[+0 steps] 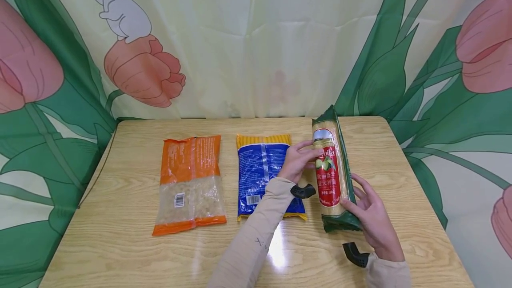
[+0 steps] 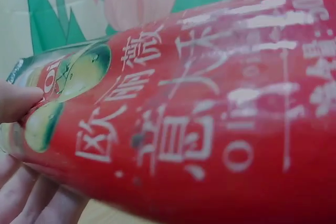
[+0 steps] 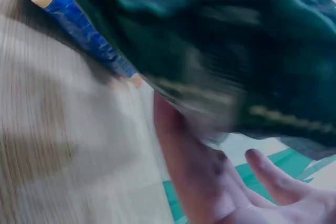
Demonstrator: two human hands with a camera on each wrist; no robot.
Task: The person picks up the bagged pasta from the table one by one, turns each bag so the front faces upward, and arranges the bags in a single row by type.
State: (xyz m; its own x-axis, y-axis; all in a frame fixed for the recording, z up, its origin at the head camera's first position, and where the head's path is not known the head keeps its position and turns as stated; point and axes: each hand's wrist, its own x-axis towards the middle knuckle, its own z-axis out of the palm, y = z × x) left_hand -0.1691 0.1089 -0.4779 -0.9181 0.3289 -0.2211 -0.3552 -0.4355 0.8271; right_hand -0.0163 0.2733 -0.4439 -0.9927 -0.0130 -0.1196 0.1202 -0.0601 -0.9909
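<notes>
A long spaghetti package (image 1: 329,168) with a red label and green ends is held up at the right of the table. In the head view my left hand (image 1: 298,160) grips its upper left side, thumb on the front. My right hand (image 1: 370,217) holds the lower right edge, thumb on the front near the bottom. The red label (image 2: 210,114) fills the left wrist view, with my left hand (image 2: 31,182) at its far end. In the right wrist view the green end (image 3: 220,51) hangs over my right hand (image 3: 220,182).
On the wooden table (image 1: 120,252), a blue and yellow bag (image 1: 252,177) lies left of the package, partly under my left hand and forearm. An orange bag with a transparent lower part (image 1: 190,186) lies farther left. A printed curtain (image 1: 256,48) hangs behind the table.
</notes>
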